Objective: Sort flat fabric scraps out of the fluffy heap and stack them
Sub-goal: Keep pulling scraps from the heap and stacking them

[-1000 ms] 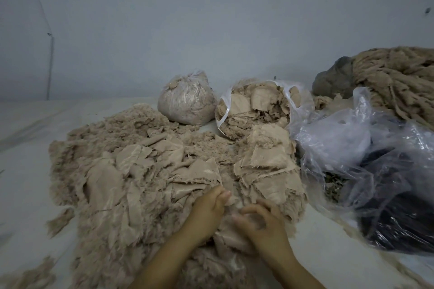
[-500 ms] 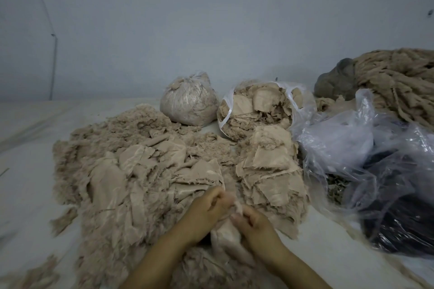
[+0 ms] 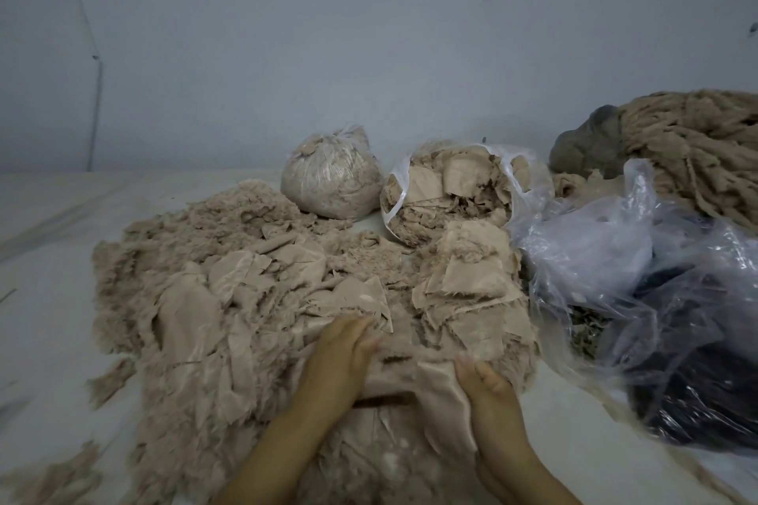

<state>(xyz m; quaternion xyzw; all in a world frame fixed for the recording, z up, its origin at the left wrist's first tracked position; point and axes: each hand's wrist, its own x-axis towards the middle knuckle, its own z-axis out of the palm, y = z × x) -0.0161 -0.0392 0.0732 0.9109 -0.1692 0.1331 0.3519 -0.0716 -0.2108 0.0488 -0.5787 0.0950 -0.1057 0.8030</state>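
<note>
A wide beige heap of fluffy fibre mixed with flat scraps [image 3: 213,299] covers the white surface. To its right lies a stack of flat beige scraps [image 3: 471,283]. At the heap's near edge both hands hold one flat beige scrap [image 3: 414,373] spread between them. My left hand [image 3: 340,353] grips its left edge with the fingers tucked into the cloth. My right hand [image 3: 488,385] grips its right edge, thumb on top. The fingertips of both hands are hidden in fabric.
A tied clear bag of fluff [image 3: 332,172] and an open bag of scraps [image 3: 451,189] stand behind the heap. Crumpled clear plastic over dark material [image 3: 656,299] fills the right side, with a shaggy beige bundle [image 3: 697,152] behind it. Loose tufts [image 3: 110,377] lie at the left.
The two hands, close together on a bunched piece a second ago, have drawn apart and spread the scrap out flat between them.
</note>
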